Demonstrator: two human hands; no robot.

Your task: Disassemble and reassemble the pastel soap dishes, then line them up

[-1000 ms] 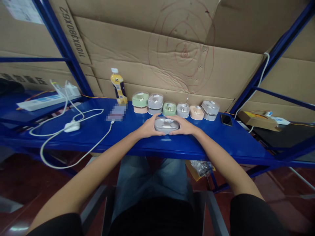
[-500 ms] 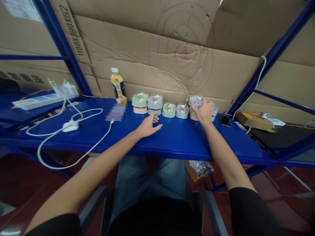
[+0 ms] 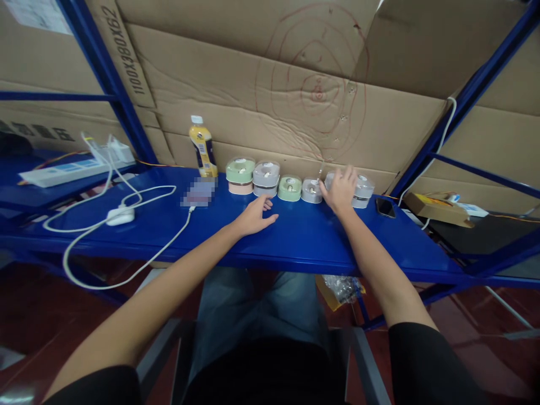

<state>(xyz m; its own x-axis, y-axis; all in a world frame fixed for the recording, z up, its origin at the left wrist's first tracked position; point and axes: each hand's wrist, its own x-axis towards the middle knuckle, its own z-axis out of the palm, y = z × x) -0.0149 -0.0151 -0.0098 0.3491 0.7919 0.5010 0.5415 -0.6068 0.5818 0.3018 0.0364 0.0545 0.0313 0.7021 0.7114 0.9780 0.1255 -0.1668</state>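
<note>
Along the back of the blue table stands a row of small clear-lidded containers. My right hand (image 3: 341, 192) is over a grey container (image 3: 329, 180) near the row's right end, fingers spread and pointing up. The hand covers most of that container and anything under it. To its right is a grey stack (image 3: 363, 191); to its left, a single grey container (image 3: 311, 191) and a single green one (image 3: 289, 188). My left hand (image 3: 257, 216) rests open, holding nothing, just in front of another grey stack (image 3: 266, 179). Beside that, a green container (image 3: 240, 170) sits on a pink one (image 3: 240, 188).
A yellow bottle (image 3: 203, 147) stands at the back left, near a blurred-out flat object (image 3: 198, 192) with a white cable (image 3: 169, 242). A black phone (image 3: 385, 207) lies right of the row. The power strip (image 3: 71, 171) is far left. Cardboard (image 3: 236, 84) backs the table.
My right hand has shifted slightly left and its fingers have straightened from their curled hold on the grey container. The grey stack at the right end shows more now. My left hand has stayed put.
</note>
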